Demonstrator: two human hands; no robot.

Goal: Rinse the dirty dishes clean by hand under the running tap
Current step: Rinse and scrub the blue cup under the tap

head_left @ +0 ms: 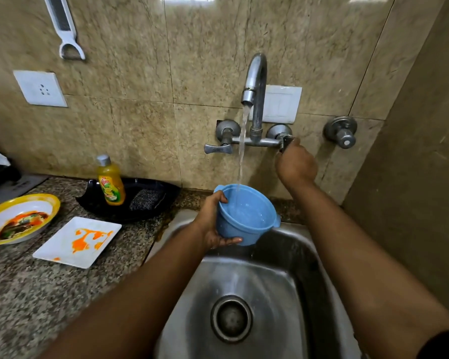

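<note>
Two bare forearms reach in from the bottom edge, with no watch, ring or bracelet showing on the left hand (213, 224) or right hand (296, 164); a dark sleeve edge (443, 344), possibly black, shows at the right upper arm

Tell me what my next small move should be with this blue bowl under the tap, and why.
Probably bring your right hand off the tap handle and down into the blue bowl to rub its inside. Water is already streaming into the bowl, your left hand holds it over the sink, and nothing is scrubbing it yet.
</note>
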